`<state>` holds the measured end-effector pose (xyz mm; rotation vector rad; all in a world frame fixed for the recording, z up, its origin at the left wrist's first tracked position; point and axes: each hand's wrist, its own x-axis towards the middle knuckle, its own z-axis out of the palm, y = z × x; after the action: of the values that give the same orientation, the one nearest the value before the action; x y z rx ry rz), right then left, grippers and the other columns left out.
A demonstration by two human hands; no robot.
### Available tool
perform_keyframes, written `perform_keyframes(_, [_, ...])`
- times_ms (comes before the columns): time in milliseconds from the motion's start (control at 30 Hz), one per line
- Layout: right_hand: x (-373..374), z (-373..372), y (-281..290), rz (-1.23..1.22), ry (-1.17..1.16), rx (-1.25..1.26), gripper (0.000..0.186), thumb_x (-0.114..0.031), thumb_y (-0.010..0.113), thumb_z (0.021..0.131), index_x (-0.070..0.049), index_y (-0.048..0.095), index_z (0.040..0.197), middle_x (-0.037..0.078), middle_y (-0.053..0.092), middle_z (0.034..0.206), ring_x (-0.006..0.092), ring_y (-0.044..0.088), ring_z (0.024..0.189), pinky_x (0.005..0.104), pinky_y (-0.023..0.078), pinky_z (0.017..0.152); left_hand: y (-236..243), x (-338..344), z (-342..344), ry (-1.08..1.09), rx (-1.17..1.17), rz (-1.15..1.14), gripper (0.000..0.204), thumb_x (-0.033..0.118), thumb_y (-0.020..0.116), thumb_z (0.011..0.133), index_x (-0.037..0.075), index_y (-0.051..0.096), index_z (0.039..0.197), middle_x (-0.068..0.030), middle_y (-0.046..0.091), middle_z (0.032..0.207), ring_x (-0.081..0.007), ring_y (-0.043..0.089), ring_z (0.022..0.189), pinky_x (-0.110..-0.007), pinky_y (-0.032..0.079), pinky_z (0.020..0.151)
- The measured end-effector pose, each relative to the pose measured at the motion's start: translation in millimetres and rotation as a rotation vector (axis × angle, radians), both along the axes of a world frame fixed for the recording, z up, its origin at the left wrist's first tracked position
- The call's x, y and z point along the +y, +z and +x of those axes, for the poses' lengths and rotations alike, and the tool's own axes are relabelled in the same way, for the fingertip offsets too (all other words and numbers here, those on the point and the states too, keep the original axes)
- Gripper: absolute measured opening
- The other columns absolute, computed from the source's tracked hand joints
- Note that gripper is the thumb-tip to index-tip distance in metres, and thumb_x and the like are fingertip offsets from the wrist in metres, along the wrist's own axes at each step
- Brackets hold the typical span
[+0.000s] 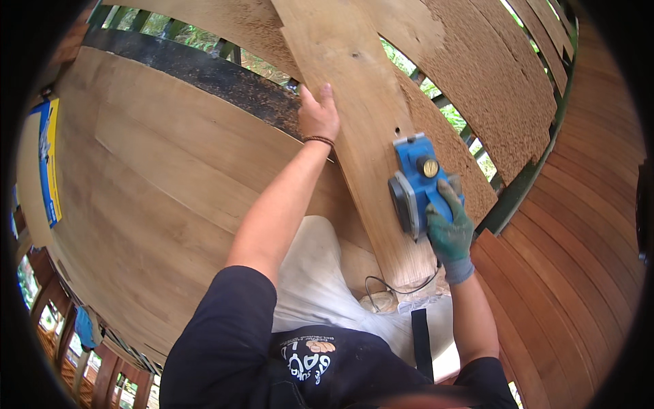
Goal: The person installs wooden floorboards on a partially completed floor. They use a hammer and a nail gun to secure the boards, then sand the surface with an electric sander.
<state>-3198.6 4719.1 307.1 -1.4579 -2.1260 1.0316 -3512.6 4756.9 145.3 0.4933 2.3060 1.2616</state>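
Note:
A long pale wooden plank [361, 88] runs from the top of the view down toward my lap. My bare left hand [319, 116] is closed on its left edge, with some fingers hidden at the edge. My right hand [451, 228], in a green and grey work glove, grips the handle of a blue electric hand planer [415, 160]. The planer rests on the plank's right side, its round dark knob toward the far end. A small dark hole [398, 129] shows in the wood just beyond the tool. A thin black cord [373, 278] loops near my lap.
Wide wooden boards [150, 150] spread out on the left beside a dark beam [191, 68]. Brown shavings [484, 82] cover boards at the far right, with gaps between slats. Reddish-brown planks [565, 273] lie on the right. A blue and yellow package [49, 163] is at the far left.

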Motion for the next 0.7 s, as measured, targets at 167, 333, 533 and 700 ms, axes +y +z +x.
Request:
perform_keyframes(167, [96.5,-107.6,-8.3,0.306,0.161,-0.002,0.036,-0.021,0.07,0.091,-0.014,0.073,0.127,0.012,0.074,0.122,0.0323,0.074,0.099,0.0376,0.059,0.082,3.8,-3.6,-9.7,-0.025,0.035,0.014,0.072,0.046,0.058,0.105,-0.009,0.041,0.148,-0.0356,0.068,0.119,-0.0513,0.066,0.112,-0.054,0.054,0.093])
perform_keyframes(333, [179.9,-205.5,-15.7,0.419,0.281,-0.112,0.034,-0.034,0.067,0.091,-0.013,0.077,0.116,0.01,0.073,0.128,0.0317,0.071,0.112,0.0401,0.057,0.093,13.7,-10.7,-12.8,-0.048,-0.009,0.016,0.07,0.044,0.058,0.105,-0.009,0.041,0.148,-0.0364,0.068,0.117,-0.0525,0.066,0.11,-0.055,0.054,0.092])
perform_keyframes(533, [255.0,-279.1,-12.8,0.606,0.441,-0.341,0.035,-0.023,0.071,0.086,-0.02,0.069,0.121,0.011,0.074,0.125,0.033,0.073,0.103,0.0417,0.059,0.086,4.3,0.9,-5.4,0.017,0.093,-0.024,0.071,0.046,0.057,0.104,-0.008,0.041,0.148,-0.0389,0.067,0.118,-0.0543,0.064,0.113,-0.057,0.052,0.095])
perform_keyframes(700, [188.9,-187.0,-20.0,0.378,0.335,-0.211,0.039,-0.028,0.072,0.088,-0.018,0.07,0.126,0.013,0.072,0.128,0.0344,0.071,0.107,0.0416,0.058,0.091,-2.0,7.8,-0.6,0.006,0.091,0.006,0.073,0.046,0.057,0.104,-0.008,0.039,0.149,-0.0403,0.065,0.122,-0.0547,0.063,0.116,-0.056,0.051,0.098])
